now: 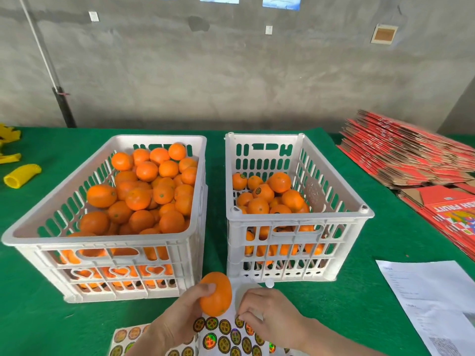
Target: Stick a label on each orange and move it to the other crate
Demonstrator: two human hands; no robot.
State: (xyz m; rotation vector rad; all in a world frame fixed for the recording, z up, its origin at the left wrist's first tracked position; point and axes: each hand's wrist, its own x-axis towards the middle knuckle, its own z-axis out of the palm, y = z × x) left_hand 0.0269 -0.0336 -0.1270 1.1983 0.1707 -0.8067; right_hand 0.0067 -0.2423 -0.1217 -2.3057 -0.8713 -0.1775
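Label sheet (224, 339) cut off below, paper (431, 291) print — unreadable

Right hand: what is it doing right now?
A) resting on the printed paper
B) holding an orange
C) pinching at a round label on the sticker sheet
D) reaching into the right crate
C: the right hand pinches at a round label on the sticker sheet, while the left hand grips the orange.
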